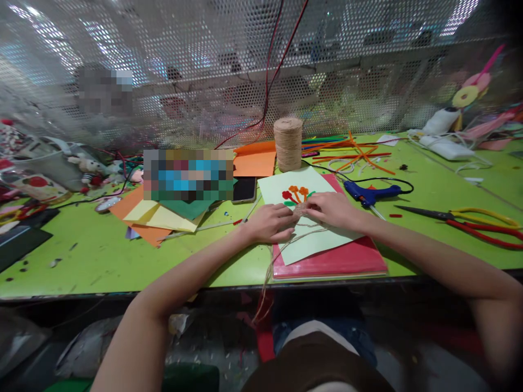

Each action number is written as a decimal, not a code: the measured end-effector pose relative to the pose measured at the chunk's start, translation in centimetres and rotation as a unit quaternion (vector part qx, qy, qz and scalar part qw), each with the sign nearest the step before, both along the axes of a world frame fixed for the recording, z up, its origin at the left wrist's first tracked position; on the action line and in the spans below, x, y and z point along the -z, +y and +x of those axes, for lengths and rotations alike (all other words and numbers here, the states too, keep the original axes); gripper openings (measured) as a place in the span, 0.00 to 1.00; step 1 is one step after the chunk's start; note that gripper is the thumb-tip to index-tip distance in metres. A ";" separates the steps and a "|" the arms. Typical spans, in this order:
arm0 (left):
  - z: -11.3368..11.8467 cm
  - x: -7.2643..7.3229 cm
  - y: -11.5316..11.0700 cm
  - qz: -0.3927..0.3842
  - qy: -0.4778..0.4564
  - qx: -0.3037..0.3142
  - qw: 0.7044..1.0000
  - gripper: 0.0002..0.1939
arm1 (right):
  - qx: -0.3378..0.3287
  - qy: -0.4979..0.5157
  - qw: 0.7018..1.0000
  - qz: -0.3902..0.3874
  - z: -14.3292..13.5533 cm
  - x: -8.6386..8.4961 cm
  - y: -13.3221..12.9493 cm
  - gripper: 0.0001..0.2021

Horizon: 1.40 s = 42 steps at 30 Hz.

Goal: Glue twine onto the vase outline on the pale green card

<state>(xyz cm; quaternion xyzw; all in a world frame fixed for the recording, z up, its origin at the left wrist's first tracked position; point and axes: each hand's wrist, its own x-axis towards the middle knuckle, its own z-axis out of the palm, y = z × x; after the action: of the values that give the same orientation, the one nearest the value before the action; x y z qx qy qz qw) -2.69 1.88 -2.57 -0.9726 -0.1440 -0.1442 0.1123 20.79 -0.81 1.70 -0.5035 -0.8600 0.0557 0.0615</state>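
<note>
On a pale green sheet of paper (pixel 304 247) lies a small flower picture. It has a red pipe-cleaner flower (pixel 287 195), an orange pipe-cleaner flower (pixel 303 191) with another orange one beside it, and green leaf pieces. Below the stems is a patch of jute twine (pixel 301 209), partly hidden by my fingers. My left hand (pixel 273 222) is closed, its bent fingertips pressing the twine's left side to the paper. My right hand (pixel 335 211) pinches the twine from the right, thumb and forefinger together. Loose twine trails over the paper and past the table edge.
A pink-red folder (pixel 339 256) lies under the paper. Behind stands a twine spool (pixel 288 144), near a phone (pixel 244 190). To the right are a blue glue gun (pixel 370 191) and scissors (pixel 461 220). Coloured paper (pixel 171 216) is at left; pipe cleaners (pixel 359 155) lie at the back.
</note>
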 end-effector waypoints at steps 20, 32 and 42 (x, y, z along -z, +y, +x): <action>1.5 -1.0 -0.3 -0.063 0.032 -0.034 0.997 0.22 | -0.004 0.098 0.995 -0.023 1.8 0.2 1.1 0.09; 1.7 -0.1 0.5 -0.077 0.021 -0.028 0.996 0.25 | 0.023 0.099 0.993 -0.057 2.0 0.2 1.0 0.08; 2.7 -0.4 0.1 -0.067 0.029 -0.042 0.997 0.23 | 0.041 0.086 0.994 -0.060 2.5 -0.2 1.4 0.06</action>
<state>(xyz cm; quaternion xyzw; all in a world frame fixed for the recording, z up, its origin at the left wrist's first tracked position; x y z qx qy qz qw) 0.01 2.01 -2.17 -0.9748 -0.1903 -0.1015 0.0573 23.30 0.57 1.90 -0.5344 -0.8253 0.1475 0.1074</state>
